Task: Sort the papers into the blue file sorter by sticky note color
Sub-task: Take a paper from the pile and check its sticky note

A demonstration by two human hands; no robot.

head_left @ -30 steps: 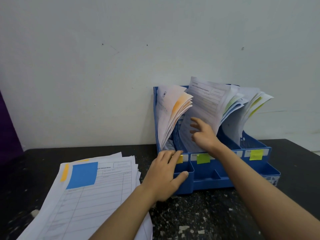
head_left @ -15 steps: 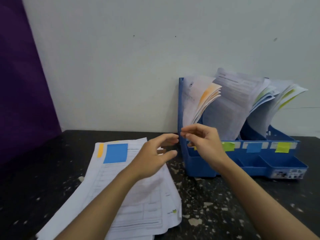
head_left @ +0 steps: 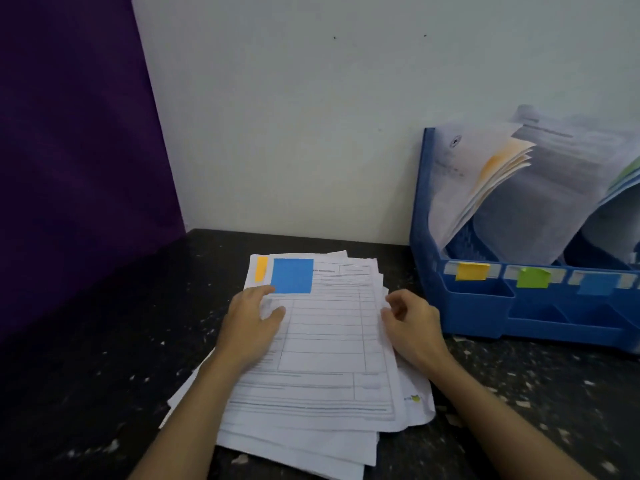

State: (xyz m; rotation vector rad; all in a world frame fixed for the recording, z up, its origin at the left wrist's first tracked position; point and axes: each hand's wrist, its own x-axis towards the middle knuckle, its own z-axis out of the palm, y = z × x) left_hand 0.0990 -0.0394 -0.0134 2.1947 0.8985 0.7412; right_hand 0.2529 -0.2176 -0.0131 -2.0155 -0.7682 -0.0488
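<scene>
A loose stack of printed papers (head_left: 322, 358) lies on the dark table. Its top sheet carries a blue sticky note (head_left: 292, 275); an orange note (head_left: 261, 268) peeks out from a sheet below. My left hand (head_left: 251, 327) rests flat on the stack's left side, fingertips by the blue note. My right hand (head_left: 410, 327) is at the stack's right edge with fingers curled against the sheet edges. The blue file sorter (head_left: 474, 306) stands at the right, holding curled papers, with orange (head_left: 471, 271), green (head_left: 532, 277) and blue (head_left: 599, 282) labels on its front slots.
A dark speckled table (head_left: 519, 393) reaches back to a white wall. A purple panel (head_left: 76, 150) closes off the left side. The sorter's right end runs out of view.
Both hands left the sorter and came down left onto the paper stack. The view swung left, so the sorter now sits at the right edge.
</scene>
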